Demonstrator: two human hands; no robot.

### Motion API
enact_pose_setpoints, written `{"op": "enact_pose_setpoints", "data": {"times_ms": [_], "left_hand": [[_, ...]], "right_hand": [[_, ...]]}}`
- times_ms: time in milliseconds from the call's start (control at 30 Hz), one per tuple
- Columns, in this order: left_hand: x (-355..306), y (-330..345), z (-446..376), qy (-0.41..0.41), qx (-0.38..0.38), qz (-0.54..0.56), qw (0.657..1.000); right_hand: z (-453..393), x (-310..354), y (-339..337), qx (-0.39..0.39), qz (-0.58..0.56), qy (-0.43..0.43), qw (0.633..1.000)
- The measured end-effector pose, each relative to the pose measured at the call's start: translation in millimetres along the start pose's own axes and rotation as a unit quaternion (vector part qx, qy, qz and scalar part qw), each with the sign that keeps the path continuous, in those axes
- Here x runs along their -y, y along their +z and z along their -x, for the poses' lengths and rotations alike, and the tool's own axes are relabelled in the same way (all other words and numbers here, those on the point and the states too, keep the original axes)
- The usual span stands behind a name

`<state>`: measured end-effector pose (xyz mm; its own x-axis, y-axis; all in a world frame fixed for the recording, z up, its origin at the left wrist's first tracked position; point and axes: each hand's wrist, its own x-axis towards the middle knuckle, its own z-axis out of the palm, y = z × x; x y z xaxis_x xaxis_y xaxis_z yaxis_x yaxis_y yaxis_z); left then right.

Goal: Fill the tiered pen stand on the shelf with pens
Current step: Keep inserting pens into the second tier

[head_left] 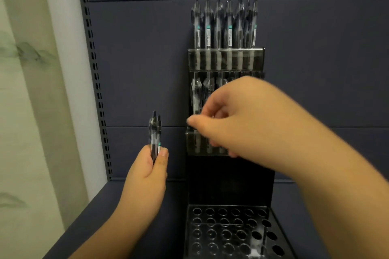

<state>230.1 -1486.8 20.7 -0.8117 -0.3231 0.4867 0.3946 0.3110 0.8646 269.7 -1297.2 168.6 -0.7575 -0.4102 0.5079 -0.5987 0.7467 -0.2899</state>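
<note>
Head view: left hand (147,172) grips spare pens (155,132) lower left; right hand (229,118), blurred, pinches a middle-tier pen (195,99) in the pen stand (226,60); labels unreadable.

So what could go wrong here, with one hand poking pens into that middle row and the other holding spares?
1. The right hand reaches across the middle tier of the smoky clear plastic tiered pen stand; it might nudge the clear-barrelled pens already standing there.
2. The left hand pinches a small upright bunch of spare pens; one could slip out.
</note>
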Motion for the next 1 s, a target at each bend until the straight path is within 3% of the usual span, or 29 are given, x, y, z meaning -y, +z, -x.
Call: {"op": "enact_pose_setpoints", "data": {"times_ms": [133,233,400,700,800,900,1000], "left_hand": [[-10.1,1.0,5.2,0.049,-0.037,-0.055,0.997],[-16.7,2.0,10.1,0.074,-0.035,-0.031,0.996],[-27.1,3.4,19.1,0.113,-0.014,-0.056,0.992],[-20.9,2.2,17.0,0.148,-0.04,-0.108,0.982],[-23.5,3.0,15.9,0.098,-0.04,-0.068,0.992],[-9.8,3.4,6.5,0.068,-0.016,-0.099,0.993],[2.4,0.5,-1.6,-0.004,0.014,-0.026,1.0]], "right_hand": [[-4.4,12.0,36.3,0.012,0.042,-0.047,0.998],[-5.9,16.3,56.3,0.001,0.037,-0.061,0.997],[-9.1,17.0,66.8,-0.036,-0.025,-0.05,0.998],[-8.0,16.0,66.1,-0.059,-0.079,-0.056,0.993],[-12.4,10.2,53.5,-0.115,-0.126,-0.037,0.985],[-13.4,0.0,24.0,-0.18,-0.178,-0.024,0.967],[-7.2,-14.3,-9.7,-0.237,-0.211,-0.034,0.948]]}}
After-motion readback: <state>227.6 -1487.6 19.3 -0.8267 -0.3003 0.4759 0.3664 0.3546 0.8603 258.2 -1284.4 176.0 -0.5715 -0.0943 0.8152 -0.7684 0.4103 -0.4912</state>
